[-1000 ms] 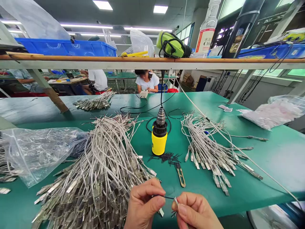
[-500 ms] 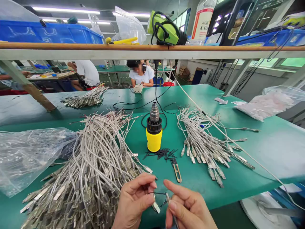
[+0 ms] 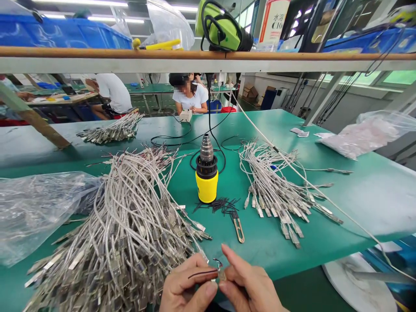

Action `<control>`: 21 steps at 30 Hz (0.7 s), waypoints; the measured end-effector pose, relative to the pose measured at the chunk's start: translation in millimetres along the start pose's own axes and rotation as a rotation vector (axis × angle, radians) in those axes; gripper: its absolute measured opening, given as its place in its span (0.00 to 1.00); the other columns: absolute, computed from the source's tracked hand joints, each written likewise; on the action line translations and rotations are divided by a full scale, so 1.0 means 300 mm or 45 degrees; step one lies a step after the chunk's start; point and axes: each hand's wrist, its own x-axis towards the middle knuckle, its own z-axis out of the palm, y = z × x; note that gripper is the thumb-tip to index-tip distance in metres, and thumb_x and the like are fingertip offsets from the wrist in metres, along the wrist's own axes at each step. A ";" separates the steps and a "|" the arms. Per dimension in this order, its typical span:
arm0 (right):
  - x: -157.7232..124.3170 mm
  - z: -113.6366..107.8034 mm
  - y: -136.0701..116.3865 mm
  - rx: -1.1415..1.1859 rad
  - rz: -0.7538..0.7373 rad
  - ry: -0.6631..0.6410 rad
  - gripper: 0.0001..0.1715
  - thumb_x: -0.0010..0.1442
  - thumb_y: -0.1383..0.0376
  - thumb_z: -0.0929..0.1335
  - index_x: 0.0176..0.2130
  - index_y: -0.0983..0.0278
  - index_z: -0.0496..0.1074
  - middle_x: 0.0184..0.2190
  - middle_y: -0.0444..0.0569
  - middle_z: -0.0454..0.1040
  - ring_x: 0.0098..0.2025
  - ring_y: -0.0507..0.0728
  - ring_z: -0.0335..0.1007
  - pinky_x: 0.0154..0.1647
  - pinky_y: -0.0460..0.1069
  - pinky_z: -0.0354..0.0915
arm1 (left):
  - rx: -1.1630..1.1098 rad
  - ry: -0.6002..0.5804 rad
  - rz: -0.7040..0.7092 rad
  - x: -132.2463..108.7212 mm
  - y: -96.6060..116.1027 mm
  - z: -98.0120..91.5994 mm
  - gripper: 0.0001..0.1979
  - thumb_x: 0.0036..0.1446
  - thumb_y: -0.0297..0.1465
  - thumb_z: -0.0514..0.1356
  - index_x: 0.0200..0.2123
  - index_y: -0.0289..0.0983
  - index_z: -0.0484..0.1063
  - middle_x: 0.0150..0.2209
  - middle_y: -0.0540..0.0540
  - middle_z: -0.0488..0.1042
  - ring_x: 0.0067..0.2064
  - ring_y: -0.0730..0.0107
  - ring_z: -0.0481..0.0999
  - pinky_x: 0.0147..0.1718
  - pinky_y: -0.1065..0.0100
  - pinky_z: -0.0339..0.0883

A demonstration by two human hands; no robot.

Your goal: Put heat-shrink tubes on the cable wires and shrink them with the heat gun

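My left hand and my right hand meet at the front edge of the table, thumbs almost touching. My right thumb and fingers pinch a grey cable end from which thin wires stick out. A dark thin wire from it lies across my left fingers, which are closed around the wires. Left of my hands spreads a large heap of grey USB cables. Ahead lie small black tubes and a pair of thread snips, in front of a yellow hot-air gun standing nozzle up.
A smaller pile of USB cables lies on the right, another bundle at the back left. A clear plastic bag rests at the left. A white cord crosses the right side. A shelf spans overhead; people sit beyond.
My hands have come together and my right index finger has stayed raised. The dark wire now lies across my left fingers. The whole view has shifted slightly.
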 end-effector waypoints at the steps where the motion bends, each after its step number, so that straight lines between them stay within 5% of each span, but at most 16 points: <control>1: 0.003 -0.003 -0.004 0.002 -0.014 -0.036 0.41 0.62 0.72 0.64 0.65 0.51 0.42 0.32 0.45 0.78 0.30 0.54 0.74 0.32 0.45 0.68 | -0.014 -0.025 -0.026 0.002 -0.002 0.004 0.08 0.52 0.35 0.63 0.33 0.43 0.81 0.26 0.44 0.75 0.29 0.63 0.70 0.30 0.66 0.62; 5: 0.003 -0.009 -0.002 0.030 0.011 -0.116 0.43 0.62 0.72 0.64 0.66 0.50 0.38 0.31 0.44 0.78 0.32 0.55 0.74 0.34 0.45 0.67 | -0.137 0.033 -0.163 0.007 -0.019 0.027 0.13 0.48 0.41 0.64 0.24 0.38 0.81 0.20 0.47 0.68 0.26 0.67 0.65 0.28 0.67 0.59; 9: -0.011 0.001 0.006 0.192 0.152 -0.113 0.38 0.63 0.68 0.64 0.65 0.52 0.45 0.29 0.45 0.78 0.30 0.54 0.73 0.37 0.48 0.67 | -0.400 0.096 -0.284 0.015 -0.017 0.051 0.10 0.42 0.41 0.69 0.25 0.42 0.82 0.19 0.50 0.64 0.25 0.70 0.63 0.26 0.69 0.58; 12: -0.005 0.009 -0.013 0.654 0.521 -0.138 0.36 0.62 0.61 0.65 0.64 0.61 0.48 0.24 0.45 0.75 0.24 0.52 0.69 0.29 0.46 0.65 | -0.534 0.144 -0.319 0.024 -0.008 0.068 0.08 0.39 0.40 0.70 0.26 0.45 0.82 0.19 0.51 0.63 0.23 0.73 0.62 0.22 0.71 0.56; 15: 0.020 0.020 -0.036 1.179 0.864 -0.076 0.50 0.57 0.55 0.69 0.65 0.67 0.40 0.19 0.44 0.74 0.15 0.47 0.59 0.17 0.41 0.55 | -0.522 0.309 -0.265 0.032 -0.007 0.081 0.07 0.35 0.38 0.72 0.21 0.43 0.81 0.19 0.49 0.69 0.26 0.71 0.64 0.28 0.69 0.60; 18: 0.046 0.033 -0.032 1.478 0.930 -0.011 0.59 0.51 0.53 0.72 0.65 0.72 0.38 0.15 0.43 0.73 0.10 0.44 0.49 0.11 0.39 0.46 | -0.515 0.368 -0.207 0.039 -0.022 0.080 0.08 0.35 0.37 0.72 0.19 0.42 0.80 0.19 0.48 0.71 0.26 0.70 0.65 0.29 0.68 0.60; 21: 0.055 0.044 -0.006 1.636 1.038 -0.114 0.57 0.47 0.52 0.74 0.62 0.76 0.48 0.13 0.43 0.72 0.07 0.42 0.42 0.08 0.39 0.42 | -0.454 0.277 -0.160 0.048 -0.039 0.067 0.08 0.38 0.37 0.71 0.20 0.39 0.80 0.19 0.49 0.68 0.24 0.72 0.63 0.25 0.70 0.57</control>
